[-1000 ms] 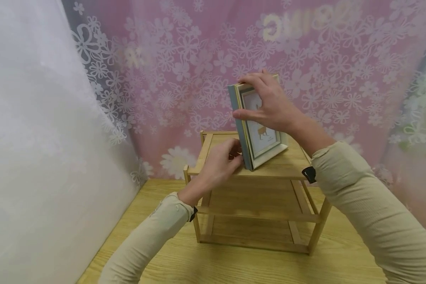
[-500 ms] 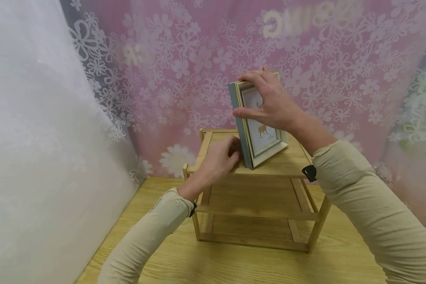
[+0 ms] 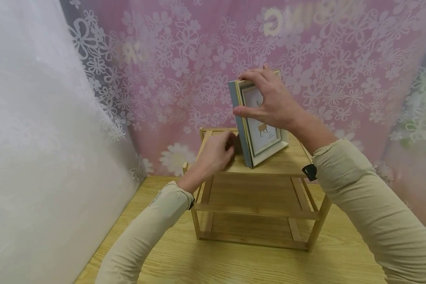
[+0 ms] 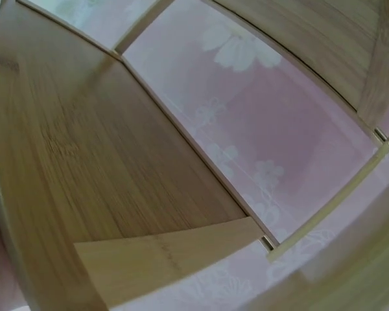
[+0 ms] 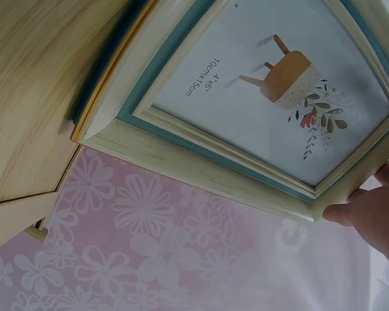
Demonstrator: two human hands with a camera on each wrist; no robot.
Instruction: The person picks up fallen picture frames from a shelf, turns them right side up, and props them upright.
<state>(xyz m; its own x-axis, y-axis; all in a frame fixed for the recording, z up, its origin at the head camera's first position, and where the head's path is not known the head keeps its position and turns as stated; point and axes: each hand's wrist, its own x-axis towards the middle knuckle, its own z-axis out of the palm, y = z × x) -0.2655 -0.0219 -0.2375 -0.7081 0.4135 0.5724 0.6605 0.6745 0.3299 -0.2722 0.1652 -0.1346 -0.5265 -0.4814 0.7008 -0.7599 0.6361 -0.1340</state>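
A picture frame [image 3: 266,148] with a cream border, blue-grey side and an animal drawing stands tilted back on the top board [image 3: 220,167] of a wooden shelf. My right hand [image 3: 275,100] grips its upper part, fingers over the top edge and thumb along the left side. In the right wrist view, the fingers of that hand [image 5: 376,214] meet a corner of the frame [image 5: 201,165]. My left hand [image 3: 216,154] is at the board's left, fingers bent beside the frame's back. A dark patch shows by those fingertips; I cannot tell whether they pinch something there.
The wooden shelf [image 3: 259,215] has further tiers below and stands on a wood-grain surface [image 3: 234,264]. A pink flowered curtain [image 3: 184,79] hangs close behind. White sheeting [image 3: 46,138] closes the left side; pale floral cloth [image 3: 419,130] hangs at right.
My left hand has drawn back a little to the left and away from the frame's lower back edge. The right hand and the frame have stayed almost in place.
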